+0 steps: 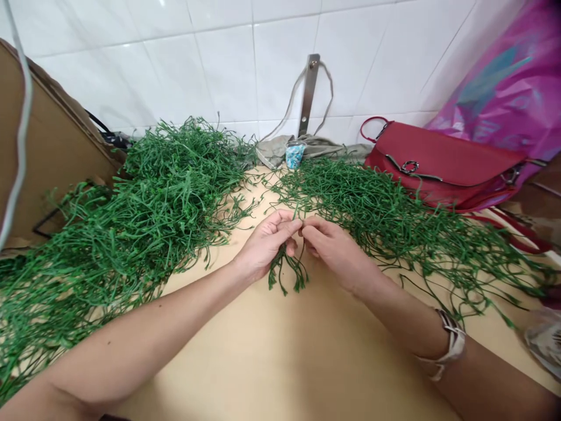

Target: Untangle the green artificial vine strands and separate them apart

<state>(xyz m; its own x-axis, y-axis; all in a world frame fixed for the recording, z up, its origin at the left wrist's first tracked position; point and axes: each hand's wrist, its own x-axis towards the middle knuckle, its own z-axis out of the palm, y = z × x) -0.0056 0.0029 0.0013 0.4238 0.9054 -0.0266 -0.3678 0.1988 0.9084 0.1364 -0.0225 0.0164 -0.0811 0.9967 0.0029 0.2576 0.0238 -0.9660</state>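
Over table (245,362), left hand (269,240) grips bunch of green plastic-looking stems (300,285); right hand (328,242) pinches, hold unclear. Bunch seems part done; left pile (175,193), right pile (372,204) lie loose.

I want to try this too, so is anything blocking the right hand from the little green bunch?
Nothing visible: the right hand is close beside the left hand, which holds the bunch.

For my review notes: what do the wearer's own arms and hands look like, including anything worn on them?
The left hand and right hand are both ungloved, and no sleeves show on the forearms. The right forearm wears a dark band beside a pale, looser band; their material is unclear. The left forearm shows no band.
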